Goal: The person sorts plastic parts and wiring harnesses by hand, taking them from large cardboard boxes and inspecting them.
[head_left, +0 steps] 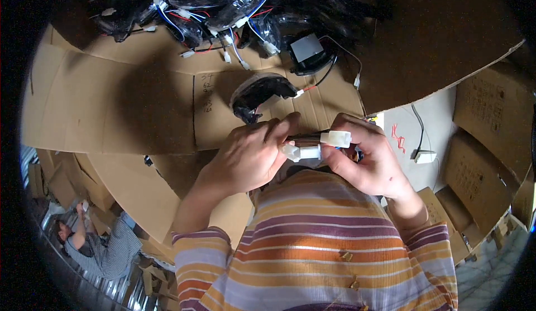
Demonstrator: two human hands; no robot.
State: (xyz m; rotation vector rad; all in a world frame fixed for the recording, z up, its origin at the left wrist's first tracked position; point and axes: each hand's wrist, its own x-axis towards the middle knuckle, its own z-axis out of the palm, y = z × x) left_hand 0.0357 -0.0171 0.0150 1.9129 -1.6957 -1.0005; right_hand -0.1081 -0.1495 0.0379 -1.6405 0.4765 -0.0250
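Observation:
Close to my body, my left hand (pixel 248 152) pinches a white plastic wire connector (pixel 291 153) between thumb and fingers. Facing it, my right hand (pixel 365 157) is closed on another white connector (pixel 338 139), held by thumb and forefinger. A white connector piece (pixel 310 152) lies between the two hands, against the left one's connector; whether they are fully joined I cannot tell. Dark wires run behind the fingers, mostly hidden. Just beyond my hands, a curved black lamp unit (pixel 262 90) rests on the cardboard, its lead ending in a small white plug (pixel 300 93).
Several lamp units (pixel 218 9) with coloured wires and white plugs are heaped at the far side of the cardboard (pixel 111 99). A black part with a pale label (pixel 307 48) sits nearby. Cartons (pixel 486 104) stand at right. Another person (pixel 103 244) is at lower left.

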